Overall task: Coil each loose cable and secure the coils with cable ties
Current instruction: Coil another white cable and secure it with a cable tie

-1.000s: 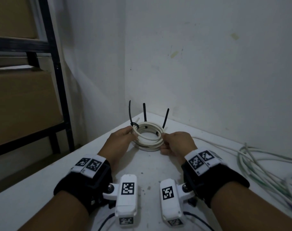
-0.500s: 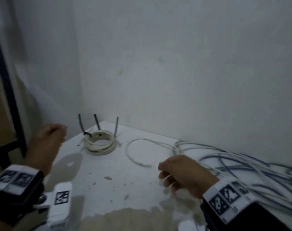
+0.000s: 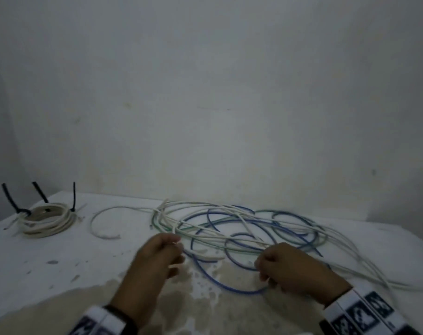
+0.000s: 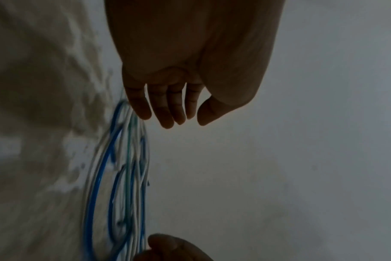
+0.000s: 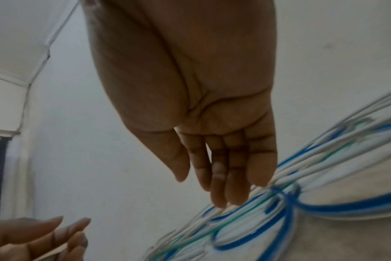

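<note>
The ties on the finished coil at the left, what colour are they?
Black cable ties, clearest in the head view.

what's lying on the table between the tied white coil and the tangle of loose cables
In the head view, a short curved white cable piece lies between the tied coil and the tangle.

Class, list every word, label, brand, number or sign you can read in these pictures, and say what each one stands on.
No readable words, brands or numbers anywhere.
Black-and-white square marker patterns on the right wristband: coded signs, not text, and blurred.
The same kind of markers on the left wristband: partly cut off, unreadable.
Cables and wall: no print visible.
</note>
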A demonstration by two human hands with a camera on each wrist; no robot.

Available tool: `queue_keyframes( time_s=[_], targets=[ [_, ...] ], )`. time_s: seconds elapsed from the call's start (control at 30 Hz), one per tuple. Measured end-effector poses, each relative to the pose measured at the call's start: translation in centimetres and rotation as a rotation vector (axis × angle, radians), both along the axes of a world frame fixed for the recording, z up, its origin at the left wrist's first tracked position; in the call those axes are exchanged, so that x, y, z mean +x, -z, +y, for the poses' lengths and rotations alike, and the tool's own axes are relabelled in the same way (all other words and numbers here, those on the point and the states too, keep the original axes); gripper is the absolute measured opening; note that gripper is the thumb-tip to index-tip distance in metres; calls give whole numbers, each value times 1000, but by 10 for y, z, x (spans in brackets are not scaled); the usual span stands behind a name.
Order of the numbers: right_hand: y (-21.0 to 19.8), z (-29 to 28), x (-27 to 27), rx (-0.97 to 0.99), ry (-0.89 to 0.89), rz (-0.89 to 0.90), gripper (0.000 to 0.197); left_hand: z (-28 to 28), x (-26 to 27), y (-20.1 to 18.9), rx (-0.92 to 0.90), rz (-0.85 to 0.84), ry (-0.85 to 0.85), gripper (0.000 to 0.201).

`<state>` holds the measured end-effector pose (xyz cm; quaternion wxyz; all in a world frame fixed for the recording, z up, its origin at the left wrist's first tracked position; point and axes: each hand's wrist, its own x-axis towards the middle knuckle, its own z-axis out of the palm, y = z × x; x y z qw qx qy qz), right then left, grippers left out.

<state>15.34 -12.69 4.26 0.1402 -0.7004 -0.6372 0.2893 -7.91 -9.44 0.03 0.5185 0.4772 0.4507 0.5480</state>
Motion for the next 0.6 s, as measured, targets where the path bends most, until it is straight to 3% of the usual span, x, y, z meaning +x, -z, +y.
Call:
queue_keyframes(
  time_s=[0.2, 0.3, 0.43, 0.6],
  targets=[
    [23, 2, 50, 108, 81, -290, 41, 6, 60, 27, -214, -242, 86, 11],
    [23, 17, 50, 138, 14, -370, 25, 8, 60, 32, -231, -320, 62, 14],
    [20, 51, 41, 116, -57, -377, 42, 14, 58, 44, -263, -309, 67, 14],
    [34, 90, 25, 37, -136, -508, 50, 20, 57, 51, -252, -280, 78, 12]
  ],
)
